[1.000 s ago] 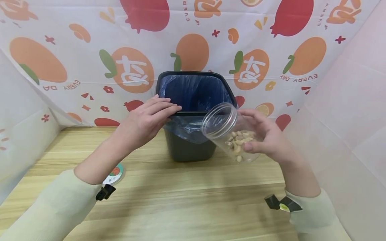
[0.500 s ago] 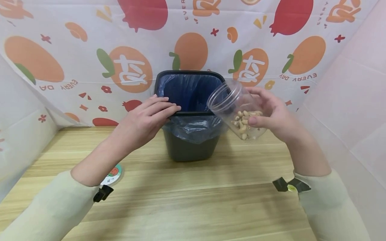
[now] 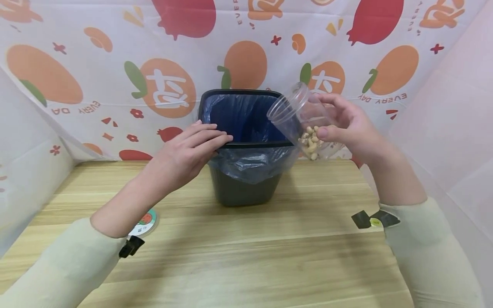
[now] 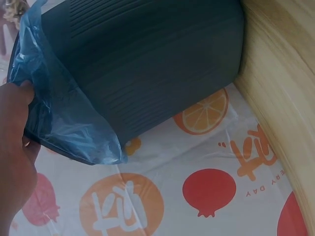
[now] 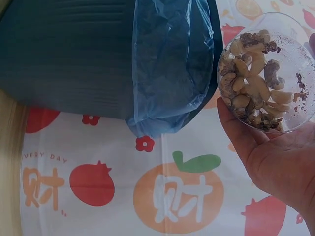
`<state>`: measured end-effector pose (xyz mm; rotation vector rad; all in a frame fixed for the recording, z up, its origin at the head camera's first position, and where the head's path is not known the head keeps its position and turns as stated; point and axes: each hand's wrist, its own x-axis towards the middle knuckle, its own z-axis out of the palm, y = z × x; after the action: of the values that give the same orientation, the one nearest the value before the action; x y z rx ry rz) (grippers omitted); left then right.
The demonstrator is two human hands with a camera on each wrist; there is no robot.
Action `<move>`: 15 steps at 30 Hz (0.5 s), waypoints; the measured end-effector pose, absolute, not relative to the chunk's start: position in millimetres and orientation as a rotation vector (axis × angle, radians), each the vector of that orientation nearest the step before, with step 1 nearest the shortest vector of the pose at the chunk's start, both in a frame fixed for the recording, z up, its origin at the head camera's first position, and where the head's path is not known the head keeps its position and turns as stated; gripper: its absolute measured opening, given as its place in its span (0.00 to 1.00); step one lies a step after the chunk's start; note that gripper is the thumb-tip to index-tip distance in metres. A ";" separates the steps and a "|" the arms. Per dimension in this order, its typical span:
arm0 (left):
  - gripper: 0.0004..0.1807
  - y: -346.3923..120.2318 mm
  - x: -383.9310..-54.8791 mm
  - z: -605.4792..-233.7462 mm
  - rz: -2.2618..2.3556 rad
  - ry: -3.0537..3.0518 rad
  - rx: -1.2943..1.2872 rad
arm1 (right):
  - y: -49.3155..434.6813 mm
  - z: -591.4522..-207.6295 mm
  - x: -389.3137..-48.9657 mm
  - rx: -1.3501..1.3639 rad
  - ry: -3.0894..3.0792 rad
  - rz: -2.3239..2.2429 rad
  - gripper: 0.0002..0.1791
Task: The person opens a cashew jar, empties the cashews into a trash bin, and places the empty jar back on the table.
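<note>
My right hand (image 3: 358,128) grips a clear plastic jar (image 3: 286,109) without a lid, tilted with its mouth toward the bin. Cashews (image 3: 311,141) lie in the jar's lower end; the right wrist view shows the cashews (image 5: 253,83) through the jar's base, some dark and discoloured. The jar's mouth overlaps the right side of the trash bin (image 3: 246,188) in the head view. My left hand (image 3: 185,154) holds the bin's near left rim, fingers over the edge; in the left wrist view the thumb side presses the bin liner (image 4: 74,128) outside.
The dark bin stands upright on a wooden table (image 3: 231,256), its blue liner folded over the rim. A round lid with a fruit print (image 3: 144,222) lies at the left, partly behind my left forearm. A fruit-patterned cloth (image 3: 246,64) hangs behind the bin.
My right hand has lifted the jar up and slightly right, its mouth moving from the bin's front rim to beside its right rim. The cashews stay inside. My left hand keeps its place.
</note>
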<state>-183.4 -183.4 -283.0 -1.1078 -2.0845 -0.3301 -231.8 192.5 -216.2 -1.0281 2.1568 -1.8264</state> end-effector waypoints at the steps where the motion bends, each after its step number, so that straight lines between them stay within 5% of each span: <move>1: 0.32 -183.9 -182.8 -282.6 -0.329 -2.085 -1.110 | 191.8 -214.7 -232.9 -1.028 2.163 -1.813 0.30; 15: 0.31 -183.3 -181.0 -282.7 -0.330 -2.085 -1.108 | 183.4 -195.0 -242.9 -0.903 2.244 -1.711 0.31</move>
<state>-181.0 -183.3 -282.7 -1.1084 -2.0851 -0.3302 -242.9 183.4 -195.0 -0.9028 2.2438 -1.7112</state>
